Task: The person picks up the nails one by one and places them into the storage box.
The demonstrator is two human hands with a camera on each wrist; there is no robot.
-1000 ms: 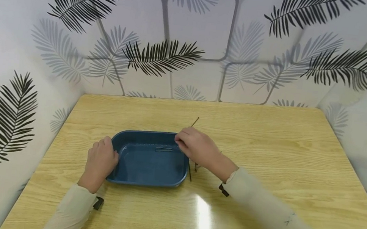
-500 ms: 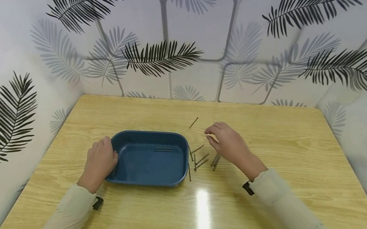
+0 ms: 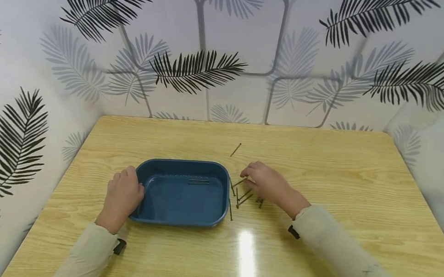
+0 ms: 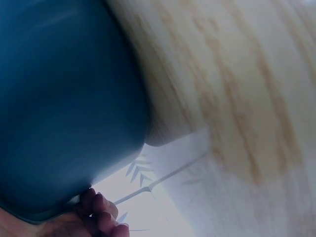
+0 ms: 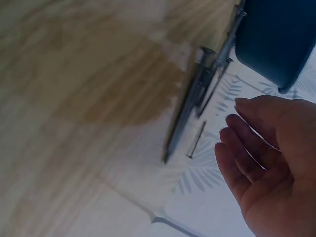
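A dark blue plastic tub stands left of the table's middle, with a couple of thin nails lying inside at the back. My left hand grips the tub's left rim; in the left wrist view its fingers curl over the edge. To the right of the tub lie several loose long nails. Over these reaches my right hand, fingers relaxed and thumb apart. The right wrist view shows that hand holding nothing, beside the nails; it hides part of the pile from the head camera.
One single nail lies apart, behind the tub's right back corner. The wood-grain table meets walls patterned with leaves at its back and sides. A bright reflection crosses the table's front.
My right hand left the tub's back right corner and moved right, then came down slightly left to the loose nails. My left hand stayed on the rim.
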